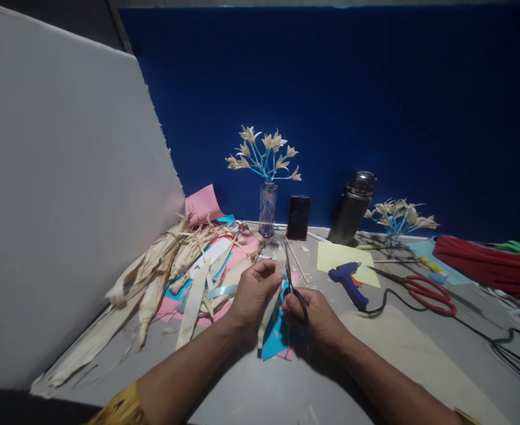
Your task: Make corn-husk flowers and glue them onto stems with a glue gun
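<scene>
My left hand [254, 290] pinches a long, pale strip of dried corn husk [268, 314], which runs up past the fingertips and hangs below them. Close on its right, my right hand [313, 310] grips a pair of black-handled scissors [303, 302], blades pointing up alongside the strip. Whether the blades touch the husk I cannot tell. Beneath the hands lies a piece of blue paper [274, 341] on the grey table. To the left is a heap of dried corn husks [153, 277] mixed with pink and blue paper.
Husk flowers on blue stems [266, 153] stand in a clear glass vase [267, 209]. Behind are a phone [298, 217] and a dark flask [352, 209]. To the right lie a blue glue gun [349, 284] with its black cord, red-handled scissors [430, 295] and red cloth [485, 268].
</scene>
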`<state>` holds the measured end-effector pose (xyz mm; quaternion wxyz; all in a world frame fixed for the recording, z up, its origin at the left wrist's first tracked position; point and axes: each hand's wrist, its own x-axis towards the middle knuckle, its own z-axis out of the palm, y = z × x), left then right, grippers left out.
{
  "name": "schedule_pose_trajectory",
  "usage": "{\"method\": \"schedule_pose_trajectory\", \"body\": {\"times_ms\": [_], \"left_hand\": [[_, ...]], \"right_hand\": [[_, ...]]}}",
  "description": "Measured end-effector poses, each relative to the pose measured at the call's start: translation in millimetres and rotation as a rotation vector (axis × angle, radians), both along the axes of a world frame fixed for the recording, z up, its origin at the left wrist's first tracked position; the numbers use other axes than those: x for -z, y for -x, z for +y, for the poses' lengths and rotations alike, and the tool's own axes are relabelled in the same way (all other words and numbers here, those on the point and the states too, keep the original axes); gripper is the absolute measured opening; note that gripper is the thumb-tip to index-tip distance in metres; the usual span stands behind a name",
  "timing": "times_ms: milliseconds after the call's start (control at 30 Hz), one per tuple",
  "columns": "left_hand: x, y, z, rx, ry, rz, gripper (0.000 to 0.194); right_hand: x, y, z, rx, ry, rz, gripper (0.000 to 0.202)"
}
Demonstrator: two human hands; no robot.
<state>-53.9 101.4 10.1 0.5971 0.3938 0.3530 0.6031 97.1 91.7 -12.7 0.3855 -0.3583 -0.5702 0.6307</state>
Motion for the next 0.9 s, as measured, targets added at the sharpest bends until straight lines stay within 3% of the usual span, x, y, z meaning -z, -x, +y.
{"method": "schedule_pose_trajectory", "body": {"times_ms": [533,700,900], "left_hand": [[-2.8,-0.6,-1.0,-0.025,0.04,-0.024,0.026],[-5.5,3.6,-4.4,0.107,0.079,-0.009,0.028],[-7.7,6.0,-6.8,0.257,0.102,0.08,0.023]], "right_hand": [[-3.9,2.1,-2.5,0.041,0.06,-0.056,0.062],[-8.1,-4.9,1.7,0.077,0.074,-0.035,0.057],[-19.8,-18.2,15.5,0.26,0.02,0.032,0.039]]}}
